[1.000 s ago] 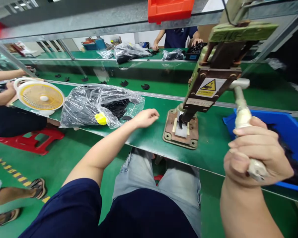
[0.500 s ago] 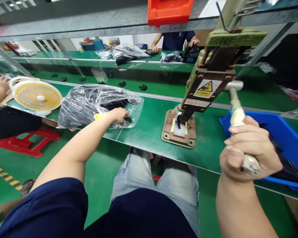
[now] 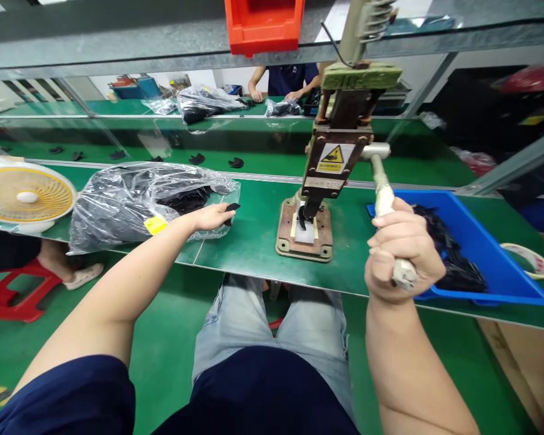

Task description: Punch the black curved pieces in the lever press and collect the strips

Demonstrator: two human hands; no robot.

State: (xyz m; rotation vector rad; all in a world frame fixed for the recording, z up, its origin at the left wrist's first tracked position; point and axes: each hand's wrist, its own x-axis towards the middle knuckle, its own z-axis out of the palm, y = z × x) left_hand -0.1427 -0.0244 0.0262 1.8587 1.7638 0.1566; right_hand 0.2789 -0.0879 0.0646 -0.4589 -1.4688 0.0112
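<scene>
My left hand (image 3: pixel 214 217) pinches a small black part (image 3: pixel 231 211) over the right end of a clear plastic bag (image 3: pixel 113 202) full of black parts. My right hand (image 3: pixel 405 244) is wrapped round the taped lever handle (image 3: pixel 383 187) of a hand press (image 3: pixel 330 157). On the press's base plate (image 3: pixel 283 232), another curved black part (image 3: pixel 302 219) stands on a pale pad beneath the ram. Whether the ram touches that part, I cannot tell.
A blue bin (image 3: pixel 485 254) with black pieces sits right of the press, a tape roll (image 3: pixel 528 260) beside it. A fan (image 3: pixel 27 192) is at the left. An orange bin (image 3: pixel 265 27) hangs over the shelf edge. Across the bench a person (image 3: pixel 288 81) works.
My left hand has drawn back from the bag's opening, the black part in its fingers. The view has turned right, showing more of the blue bin. My right hand still grips the lever.
</scene>
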